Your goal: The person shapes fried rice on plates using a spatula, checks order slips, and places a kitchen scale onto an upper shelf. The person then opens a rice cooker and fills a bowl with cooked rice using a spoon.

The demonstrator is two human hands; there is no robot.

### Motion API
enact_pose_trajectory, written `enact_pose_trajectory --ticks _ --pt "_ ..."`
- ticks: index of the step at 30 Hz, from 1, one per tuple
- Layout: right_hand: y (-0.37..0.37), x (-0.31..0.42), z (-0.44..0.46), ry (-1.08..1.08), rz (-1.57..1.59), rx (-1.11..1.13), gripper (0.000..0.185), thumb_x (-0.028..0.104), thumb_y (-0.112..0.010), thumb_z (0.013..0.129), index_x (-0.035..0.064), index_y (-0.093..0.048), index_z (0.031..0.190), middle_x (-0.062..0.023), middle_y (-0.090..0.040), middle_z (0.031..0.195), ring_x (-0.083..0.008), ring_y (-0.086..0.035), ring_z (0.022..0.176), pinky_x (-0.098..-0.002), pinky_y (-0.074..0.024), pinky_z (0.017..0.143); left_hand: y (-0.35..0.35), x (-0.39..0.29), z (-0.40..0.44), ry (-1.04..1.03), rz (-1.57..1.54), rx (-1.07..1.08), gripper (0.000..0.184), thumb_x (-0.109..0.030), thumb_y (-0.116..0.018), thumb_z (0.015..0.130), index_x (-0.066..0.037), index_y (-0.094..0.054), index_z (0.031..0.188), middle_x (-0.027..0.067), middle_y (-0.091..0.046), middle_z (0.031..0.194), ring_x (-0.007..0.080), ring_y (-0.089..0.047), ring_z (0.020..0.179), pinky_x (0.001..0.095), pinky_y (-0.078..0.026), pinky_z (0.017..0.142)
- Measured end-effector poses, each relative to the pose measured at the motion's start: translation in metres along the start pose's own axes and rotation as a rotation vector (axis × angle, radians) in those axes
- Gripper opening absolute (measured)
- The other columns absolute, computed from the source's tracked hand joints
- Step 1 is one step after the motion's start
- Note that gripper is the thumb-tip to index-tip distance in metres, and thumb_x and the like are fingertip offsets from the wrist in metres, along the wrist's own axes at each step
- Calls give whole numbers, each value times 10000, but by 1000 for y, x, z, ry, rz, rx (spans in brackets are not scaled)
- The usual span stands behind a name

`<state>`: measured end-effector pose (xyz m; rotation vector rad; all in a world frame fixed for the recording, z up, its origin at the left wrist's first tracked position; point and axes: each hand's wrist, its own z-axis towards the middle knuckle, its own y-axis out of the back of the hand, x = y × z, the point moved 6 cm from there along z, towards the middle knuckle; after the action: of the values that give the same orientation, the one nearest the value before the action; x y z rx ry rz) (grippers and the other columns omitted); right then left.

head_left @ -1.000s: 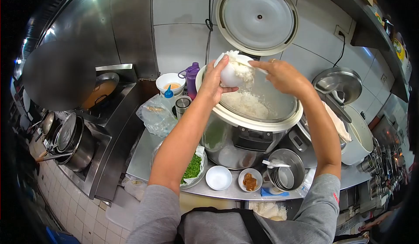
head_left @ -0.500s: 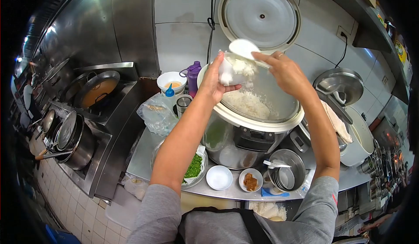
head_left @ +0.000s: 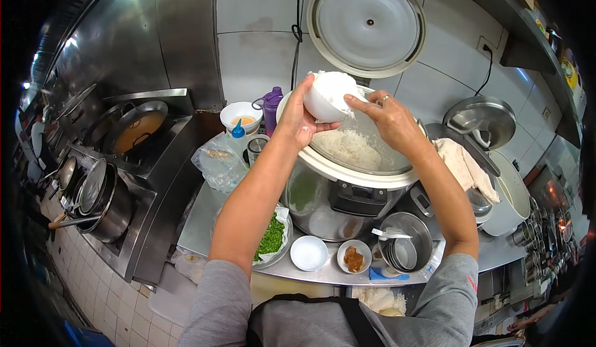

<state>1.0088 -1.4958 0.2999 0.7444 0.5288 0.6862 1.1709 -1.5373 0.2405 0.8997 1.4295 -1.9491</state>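
My left hand (head_left: pixel 299 118) is wrapped round a white bowl (head_left: pixel 321 106) filled with rice, tilted over the rice cooker. In my right hand (head_left: pixel 388 120) is a white rice paddle (head_left: pixel 339 87), its blade lying flat against the top of the bowl; my fingers hide the handle. Below both hands stands the open rice cooker (head_left: pixel 313 168), with cooked white rice (head_left: pixel 347 148) inside. A few grains stick to my left palm.
The cooker's lid (head_left: pixel 366 27) stands raised behind. In front are chopped greens (head_left: pixel 271 238), an empty white bowl (head_left: pixel 308 253), a small bowl with brown paste (head_left: pixel 354 259) and a metal pot (head_left: pixel 422 241). A purple bottle (head_left: pixel 273 108) stands left; woks (head_left: pixel 139 126) sit further left.
The paddle has come down from above the bowl's far edge onto the rice in it. My right hand has lowered, and the bowl is turned more upright.
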Motion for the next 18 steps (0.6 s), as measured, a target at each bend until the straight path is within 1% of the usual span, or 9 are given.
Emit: enact_pose_trajectory --ticks 1,4,7,10,12,13,15,16,18 --pt "3 1 0 -6 13 38 569 -44 -503 810 327 -547 1240 -132 -568 984 -269 -594 814 -351 -505 723 -2 -1 -1 -16 -11 10 609 -556 -522 816 -112 -438 1224 126 -537 1137 289 -586 965 423 -559 654" --pt "23 -12 -2 -66 330 -28 564 -22 -531 813 277 -505 1290 -125 -572 953 -277 -576 789 -359 -482 725 -6 -8 -8 -69 -44 26 587 -524 -522 817 -107 -439 1222 122 -553 1132 284 -595 972 429 -555 642" --pt "6 -37 -14 -501 669 181 580 -6 -550 812 229 -457 1334 -112 -565 901 -264 -551 765 -361 -453 731 -6 -10 -11 -110 -89 27 575 -499 -523 815 -99 -440 1220 125 -562 1132 276 -599 988 439 -553 651" --pt "-9 -19 -13 -262 501 169 589 3 -540 828 234 -424 1357 -87 -559 877 -195 -537 720 -347 -453 699 -6 -8 -9 -103 -62 42 576 -488 -518 817 -96 -433 1231 128 -559 1148 275 -592 1015 451 -548 688" --pt "-4 -13 -11 -197 421 157 568 18 -535 845 212 -413 1366 -78 -557 882 -152 -529 697 -318 -468 645 -8 -8 -12 -96 -28 29 584 -491 -500 827 -97 -420 1251 130 -549 1173 283 -584 1030 463 -539 725" --pt "-1 -11 -9 -163 382 148 559 26 -533 854 201 -407 1370 -73 -556 884 -131 -526 685 -304 -476 617 -8 -9 -13 -125 -33 23 584 -485 -502 827 -93 -418 1252 130 -551 1171 283 -584 1031 467 -538 737" --pt "-4 -22 -13 -423 744 134 538 16 -510 871 147 -388 1378 -67 -541 930 -119 -512 664 -273 -469 574 -8 -10 -13 -184 -44 17 585 -474 -506 827 -85 -415 1254 130 -555 1167 283 -585 1032 476 -536 762" --pt "-7 -27 -17 -552 923 127 529 12 -498 879 120 -378 1382 -64 -533 953 -113 -505 654 -257 -466 552 -7 -12 -12 -225 -75 33 593 -451 -536 815 -100 -385 1269 129 -530 1185 283 -573 1046 469 -532 768" --pt "-18 -20 -17 -627 1018 154 523 20 -497 883 81 -357 1383 -78 -535 963 -119 -516 657 -260 -477 544 -2 -13 -11 -300 -140 53 638 -406 -597 792 -129 -326 1298 128 -479 1220 283 -550 1073 457 -525 780"
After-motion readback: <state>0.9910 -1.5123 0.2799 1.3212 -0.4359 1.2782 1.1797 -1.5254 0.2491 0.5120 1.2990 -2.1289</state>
